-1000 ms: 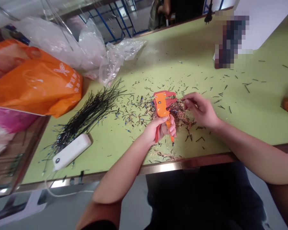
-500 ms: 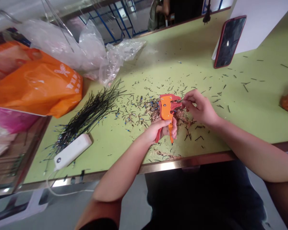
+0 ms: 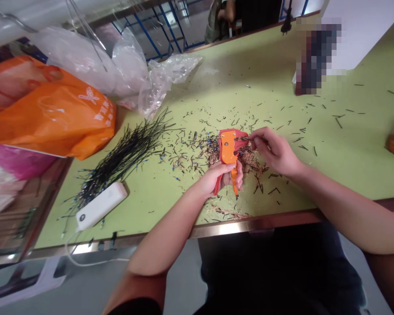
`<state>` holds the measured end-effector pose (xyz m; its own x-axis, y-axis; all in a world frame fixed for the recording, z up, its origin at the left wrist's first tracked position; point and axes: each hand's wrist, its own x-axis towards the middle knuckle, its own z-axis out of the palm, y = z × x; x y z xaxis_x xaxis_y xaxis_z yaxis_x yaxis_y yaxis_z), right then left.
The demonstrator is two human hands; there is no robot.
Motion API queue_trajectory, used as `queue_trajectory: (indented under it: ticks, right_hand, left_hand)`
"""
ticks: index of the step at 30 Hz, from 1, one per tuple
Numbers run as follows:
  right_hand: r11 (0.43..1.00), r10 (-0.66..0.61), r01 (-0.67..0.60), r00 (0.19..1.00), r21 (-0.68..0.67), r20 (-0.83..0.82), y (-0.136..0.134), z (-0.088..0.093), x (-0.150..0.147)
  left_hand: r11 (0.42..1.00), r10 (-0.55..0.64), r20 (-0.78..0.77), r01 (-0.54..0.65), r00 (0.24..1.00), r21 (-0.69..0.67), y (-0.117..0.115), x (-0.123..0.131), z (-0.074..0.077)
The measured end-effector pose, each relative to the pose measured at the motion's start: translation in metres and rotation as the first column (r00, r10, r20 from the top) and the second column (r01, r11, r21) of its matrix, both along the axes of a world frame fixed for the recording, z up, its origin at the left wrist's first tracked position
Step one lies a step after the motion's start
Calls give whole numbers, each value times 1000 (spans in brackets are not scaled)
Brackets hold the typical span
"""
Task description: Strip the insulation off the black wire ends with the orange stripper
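My left hand [image 3: 221,175] is wrapped round the handles of an orange and red wire stripper [image 3: 229,148], whose jaws face right. At those jaws, the fingertips of my right hand [image 3: 274,148] are pinched together on something small and dark that I cannot make out. Beneath the tool lies a heap of copper strands and dark clippings [image 3: 249,159]. A bundle of black wires [image 3: 121,151] with blue and pale ends rests to the left on the green table [image 3: 170,205].
A white power bank [image 3: 101,205] with a cable lies near the front edge. An orange bag [image 3: 52,113] and clear plastic bags [image 3: 128,65] stand at the left. A blurred phone [image 3: 317,59] leans on a white box [image 3: 364,35]. Another person's hand [image 3: 229,11] shows beyond the table.
The view has shifted slightly, so the table items appear a little further right. My left hand still grips the tool, and my right hand remains pinched at its jaws.
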<state>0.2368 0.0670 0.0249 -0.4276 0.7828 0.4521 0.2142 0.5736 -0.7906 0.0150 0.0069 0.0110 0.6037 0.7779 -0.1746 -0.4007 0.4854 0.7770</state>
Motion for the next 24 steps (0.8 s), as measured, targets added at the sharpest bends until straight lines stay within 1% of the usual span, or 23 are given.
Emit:
queue_trajectory:
  ticks: [6, 16, 24]
  right_hand:
    - [1000, -5, 5, 1000, 20, 25, -1, 0, -1]
    - [999, -25, 23, 998, 43, 56, -2, 4, -2]
    - [999, -26, 24, 998, 44, 63, -4, 3, -3]
  left_hand:
    - [1000, -6, -10, 5, 1000, -20, -1, 1, -2]
    - [1000, 3, -9, -3, 1000, 9, -1, 2, -1]
    - [997, 68, -71, -65, 995, 38, -5, 4, -1]
